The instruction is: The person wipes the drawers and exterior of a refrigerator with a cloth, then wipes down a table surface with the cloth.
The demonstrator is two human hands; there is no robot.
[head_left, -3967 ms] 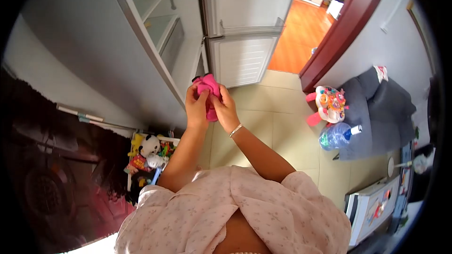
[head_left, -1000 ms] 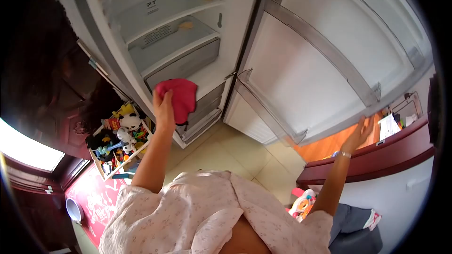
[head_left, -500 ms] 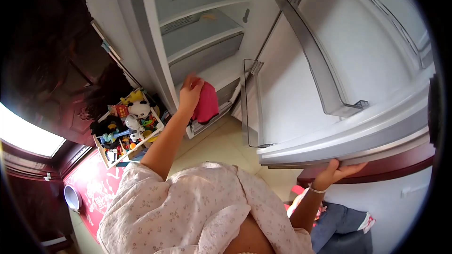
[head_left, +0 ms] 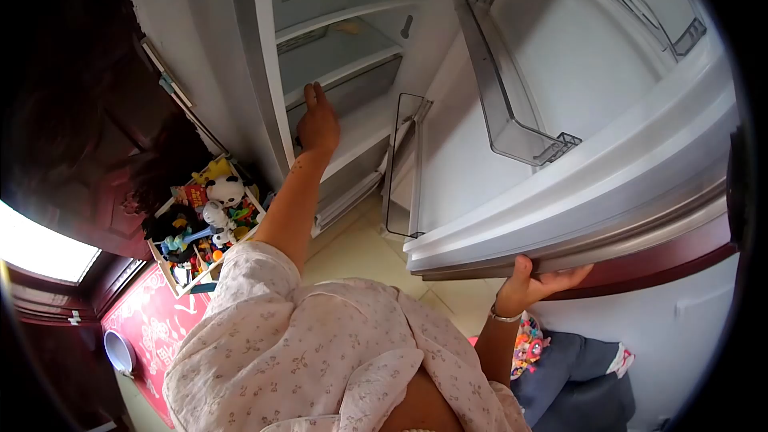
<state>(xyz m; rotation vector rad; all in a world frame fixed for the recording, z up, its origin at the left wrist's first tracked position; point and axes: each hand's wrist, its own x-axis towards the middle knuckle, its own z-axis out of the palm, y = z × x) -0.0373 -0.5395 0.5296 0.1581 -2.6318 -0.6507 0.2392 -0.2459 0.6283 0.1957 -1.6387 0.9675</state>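
The refrigerator door stood ajar, swung further inward than a second earlier, its edge against the unclenched, outstretched right hand. The left hand had risen before the drawer; its grip could not be told, the earlier pink cloth out of sight.

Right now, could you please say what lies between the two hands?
Between left hand and right hand, the head view shows part of the fridge interior, then the open door with its lower clear bin.
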